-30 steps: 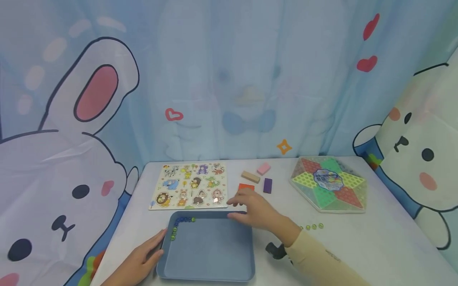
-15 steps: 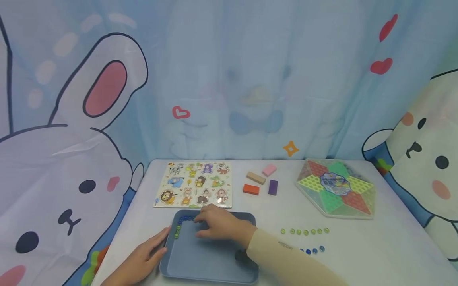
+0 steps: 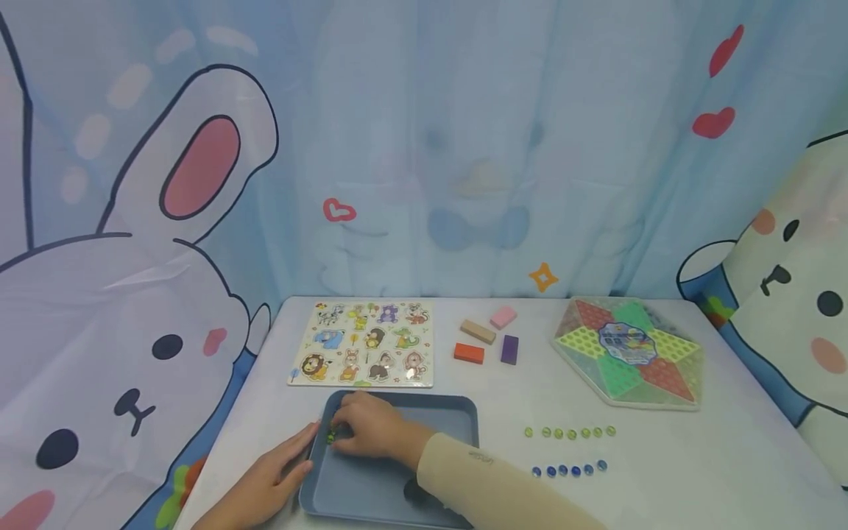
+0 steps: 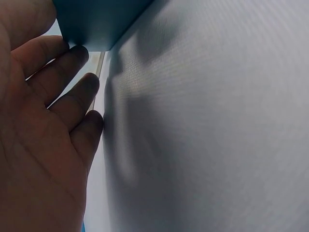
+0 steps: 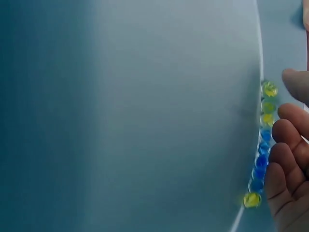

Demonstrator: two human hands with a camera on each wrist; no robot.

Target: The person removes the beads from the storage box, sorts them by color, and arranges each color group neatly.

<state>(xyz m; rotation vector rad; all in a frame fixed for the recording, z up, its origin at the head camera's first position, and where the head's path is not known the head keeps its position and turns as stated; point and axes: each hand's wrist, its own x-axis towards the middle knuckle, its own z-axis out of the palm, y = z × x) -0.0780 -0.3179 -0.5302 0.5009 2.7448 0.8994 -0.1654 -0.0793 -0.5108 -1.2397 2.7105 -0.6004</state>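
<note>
A shallow blue-grey tray (image 3: 364,486) lies at the front of the table. Against its left wall rests my left hand (image 3: 265,475), its fingers extended; the left wrist view shows those fingertips (image 4: 89,84) along the tray's outer side. Inside the tray's back left corner, my right hand (image 3: 374,427) bends over a line of glass marbles and hides most of them in the head view. Close up, the line has yellow-green marbles (image 5: 270,89) at its ends and blue marbles (image 5: 261,161) between. The right fingers (image 5: 282,157) are right beside the marbles, thumb apart from them.
Right of the tray lie a row of yellow-green marbles (image 3: 572,434) and a row of blue marbles (image 3: 576,470). Behind are an animal puzzle board (image 3: 427,375), red (image 3: 469,353), tan (image 3: 478,331), pink (image 3: 503,317) and purple (image 3: 509,350) blocks, and a hexagonal game board (image 3: 682,368).
My right hand has moved left from the tray's back right edge to the marbles in its back left corner. Its arm no longer covers the two marble rows. The left hand stays at the tray.
</note>
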